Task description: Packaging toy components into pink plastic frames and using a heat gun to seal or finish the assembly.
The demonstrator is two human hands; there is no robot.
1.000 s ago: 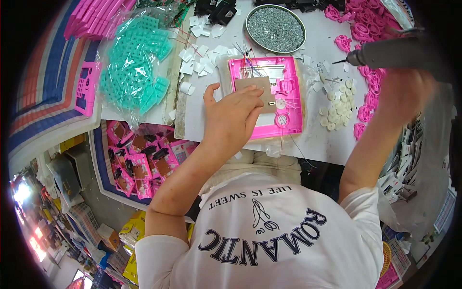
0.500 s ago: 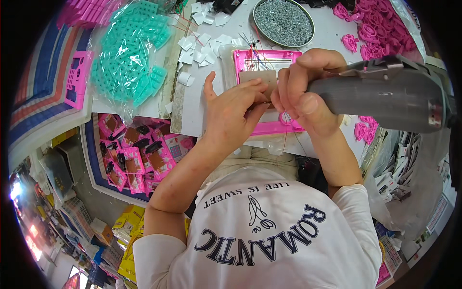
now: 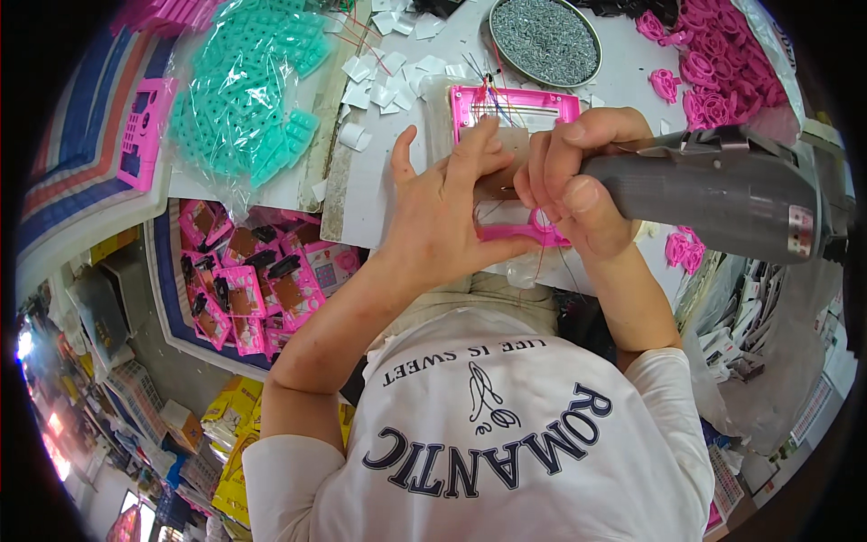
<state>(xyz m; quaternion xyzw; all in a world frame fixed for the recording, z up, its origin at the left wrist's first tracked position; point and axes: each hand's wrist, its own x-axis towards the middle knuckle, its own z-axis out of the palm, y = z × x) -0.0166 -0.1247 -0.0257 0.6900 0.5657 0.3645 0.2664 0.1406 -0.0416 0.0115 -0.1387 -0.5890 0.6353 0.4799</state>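
On the table in front of me lies a pink plastic housing with thin coloured wires at its far edge and a brown board inside. My left hand is spread over the housing's left side, thumb stretched along its near edge and fingers by the board. My right hand is wrapped round the front end of a grey electric screwdriver, held lying to the right. The screwdriver's tip is hidden behind the fingers, which are over the housing's right part.
A round tin of small screws stands beyond the housing. White paper pieces lie left of it, beside a bag of turquoise parts. Pink ring-shaped parts are heaped far right. Assembled pink housings fill a bin below left.
My left hand has opened, its fingers lifting and thumb moving down to the housing's near edge. The right hand still holds the screwdriver, almost in place. The view has shifted slightly.
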